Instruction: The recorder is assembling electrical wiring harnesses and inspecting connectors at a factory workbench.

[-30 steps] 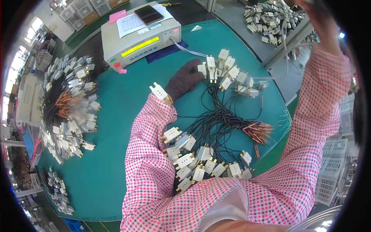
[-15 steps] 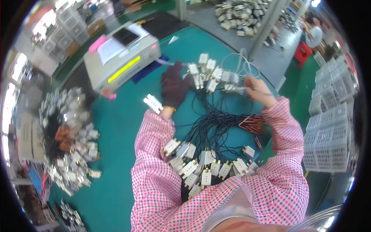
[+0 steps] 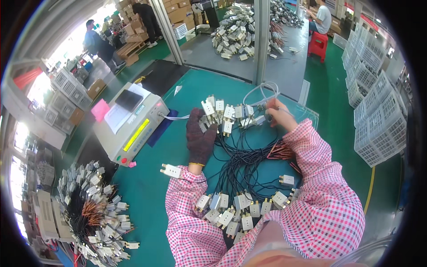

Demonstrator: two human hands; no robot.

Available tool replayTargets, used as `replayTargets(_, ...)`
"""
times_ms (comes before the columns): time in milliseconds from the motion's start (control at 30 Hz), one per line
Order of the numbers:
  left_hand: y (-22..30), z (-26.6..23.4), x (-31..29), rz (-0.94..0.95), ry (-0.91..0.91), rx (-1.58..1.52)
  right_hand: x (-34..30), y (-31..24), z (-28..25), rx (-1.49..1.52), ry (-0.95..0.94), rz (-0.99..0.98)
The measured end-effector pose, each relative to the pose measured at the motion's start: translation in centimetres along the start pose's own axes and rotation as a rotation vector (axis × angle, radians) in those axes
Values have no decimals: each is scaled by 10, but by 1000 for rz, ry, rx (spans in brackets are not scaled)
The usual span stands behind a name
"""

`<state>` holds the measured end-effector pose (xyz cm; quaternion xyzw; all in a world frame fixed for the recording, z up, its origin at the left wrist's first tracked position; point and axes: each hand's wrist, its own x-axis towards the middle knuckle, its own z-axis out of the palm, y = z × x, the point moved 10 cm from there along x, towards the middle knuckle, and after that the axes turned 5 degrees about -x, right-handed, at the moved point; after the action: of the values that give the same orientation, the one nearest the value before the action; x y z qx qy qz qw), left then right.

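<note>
My left hand, in a dark knitted glove, curls its thumb and fingers around a white connector block at the left end of a row of similar blocks. My bare right hand pinches a pale grey cable at the row's right end; the cable's tip is hidden by the fingers. Black wires run from the blocks into a bundle with reddish-brown ends. One loose white block lies against my left wrist. More white blocks fan out close to my body.
A boxy tester with a yellow display stands at the left, with a phone on it. A heap of wired blocks lies at the left edge of the green table. Metal posts rise behind; white crates stand right.
The view has tilted up, showing more of the far room. My left hand's fingers have closed around a connector block. My right hand stays at the row's right end with the cable.
</note>
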<state>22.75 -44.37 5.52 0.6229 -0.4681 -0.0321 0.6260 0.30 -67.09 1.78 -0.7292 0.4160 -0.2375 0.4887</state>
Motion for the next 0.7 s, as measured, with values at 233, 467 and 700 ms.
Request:
replayTargets(233,31,13,-6,133,42,427,-4,-9,4,-28,62,-173)
replayTargets(467,-47,-9,4,-314,45,268,0,-9,8,61,42,-243)
replayTargets(700,-35,-51,-5,-278,254,-60,1,-1,-3,208,113,-328)
